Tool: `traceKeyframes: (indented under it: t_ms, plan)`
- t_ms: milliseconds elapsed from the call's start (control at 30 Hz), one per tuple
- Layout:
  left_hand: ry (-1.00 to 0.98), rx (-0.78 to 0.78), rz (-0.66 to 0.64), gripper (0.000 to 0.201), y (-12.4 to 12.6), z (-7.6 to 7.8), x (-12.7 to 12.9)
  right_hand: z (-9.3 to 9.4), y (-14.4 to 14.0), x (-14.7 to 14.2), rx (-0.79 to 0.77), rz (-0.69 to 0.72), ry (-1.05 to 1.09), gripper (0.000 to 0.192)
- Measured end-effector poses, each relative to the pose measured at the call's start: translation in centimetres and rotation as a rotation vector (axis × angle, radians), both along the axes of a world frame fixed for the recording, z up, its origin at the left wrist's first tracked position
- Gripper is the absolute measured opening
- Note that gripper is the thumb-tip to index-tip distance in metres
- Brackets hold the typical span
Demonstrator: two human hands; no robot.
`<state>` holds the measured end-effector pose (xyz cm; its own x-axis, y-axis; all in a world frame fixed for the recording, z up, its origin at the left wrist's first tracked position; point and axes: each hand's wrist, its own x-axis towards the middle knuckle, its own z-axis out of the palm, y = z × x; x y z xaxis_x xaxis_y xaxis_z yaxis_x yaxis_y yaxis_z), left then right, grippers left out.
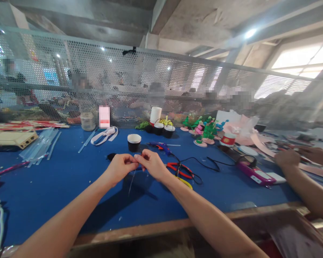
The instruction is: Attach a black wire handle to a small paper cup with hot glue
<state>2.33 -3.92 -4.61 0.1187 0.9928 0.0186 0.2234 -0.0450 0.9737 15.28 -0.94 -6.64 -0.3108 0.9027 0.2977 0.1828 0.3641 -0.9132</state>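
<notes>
Perforated screen (140,77), clear jar (88,122), white ribbon (107,132), purple power strip (254,175)

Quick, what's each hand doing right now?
Left hand: pinched closed, thin strand hanging below; grip on it unclear.
Right hand: pinched closed; anything held can't be told.

Shot from the camera on my head, above and behind my grip, the view faces forward and down across the blue table (67,182). My left hand (121,166) and right hand (152,163) meet a little left of and below the frame's centre, near the lens, my forearms (78,204) running in from the bottom. The table's front edge (134,232) crosses on my side of the grip; the perforated screen (118,68) stands well beyond it, its top sloping down rightward, under a concrete ceiling (204,32). The wide view takes in a co-worker's hand (286,160) well right of my grip.
</notes>
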Motion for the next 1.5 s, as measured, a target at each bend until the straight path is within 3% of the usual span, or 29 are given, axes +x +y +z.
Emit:
traceKeyframes:
  t_ms: [133, 233, 767, 867, 1100, 1233, 1367, 1500]
  plan:
    - [-0.121, -0.121, -0.074, 0.02, 0.01, 0.26, -0.28, 0.26, -0.21, 0.04, -0.059, 0.129, 0.144, 0.03]
    - [-0.118, -0.12, -0.108, 0.02, 0.01, 0.3, -0.47, 0.48, -0.29, 0.12, -0.089, 0.172, 0.2, 0.027]
    - [0.392, 0.236, 0.072, 0.014, -0.41, 0.33, 0.13, 0.03, -0.11, -0.06, 0.062, -0.079, 0.005, 0.031]
    - [0.326, 0.203, 0.051, 0.014, -0.37, 0.27, 0.17, 0.08, -0.13, -0.09, 0.022, -0.057, 0.034, 0.031]
    - [0.022, -0.063, -0.037, 0.016, 0.01, 0.11, -0.25, 0.2, 0.18, 0.31, -0.181, 0.183, 0.264, 0.025]
    - [-0.036, -0.08, -0.065, 0.018, -0.08, 0.16, -0.3, 0.27, 0.36, 0.53, -0.199, 0.241, 0.249, 0.026]
    - [-0.053, -0.09, -0.083, 0.019, -0.09, 0.22, -0.4, 0.27, 0.38, 0.65, -0.205, 0.27, 0.23, 0.027]
    - [0.005, -0.047, -0.066, 0.018, -0.06, 0.25, -0.38, 0.16, 0.3, 0.56, -0.154, 0.178, 0.198, 0.029]
